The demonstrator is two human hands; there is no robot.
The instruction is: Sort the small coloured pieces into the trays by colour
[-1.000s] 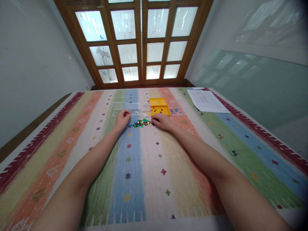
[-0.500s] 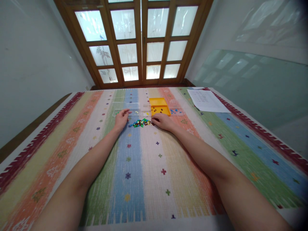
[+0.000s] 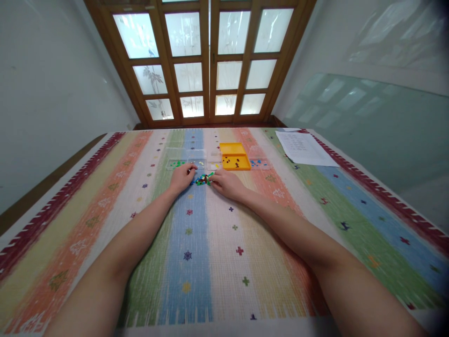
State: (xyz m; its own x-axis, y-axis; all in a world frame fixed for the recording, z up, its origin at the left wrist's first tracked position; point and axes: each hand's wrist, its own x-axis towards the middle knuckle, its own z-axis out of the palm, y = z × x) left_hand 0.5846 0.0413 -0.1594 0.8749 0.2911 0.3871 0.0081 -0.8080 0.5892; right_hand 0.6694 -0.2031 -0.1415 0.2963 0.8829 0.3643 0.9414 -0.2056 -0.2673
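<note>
A small heap of tiny coloured pieces (image 3: 202,180), mostly green, blue and dark brown, lies on the tablecloth between my hands. My left hand (image 3: 182,179) is at the heap's left edge, its fingers curled inward and closed; whatever they may hold is hidden. From the right, my right hand (image 3: 227,183) reaches onto the heap with its fingertips pinched together among the pieces. What is in that pinch is too small to make out. Just behind the heap, an open yellow box (image 3: 242,167) holds several dark brown pieces.
Open clear boxes flank the yellow one: a left box with green pieces (image 3: 177,164), one with pale pieces (image 3: 199,164), a small one with yellow pieces (image 3: 216,166), and a right box with blue pieces (image 3: 259,163). A printed paper sheet (image 3: 307,149) lies back right on the striped tablecloth (image 3: 217,262).
My right hand has moved left onto the heap. My left hand has shifted slightly right and down, its fingers more curled, uncovering the green pieces in the left box.
</note>
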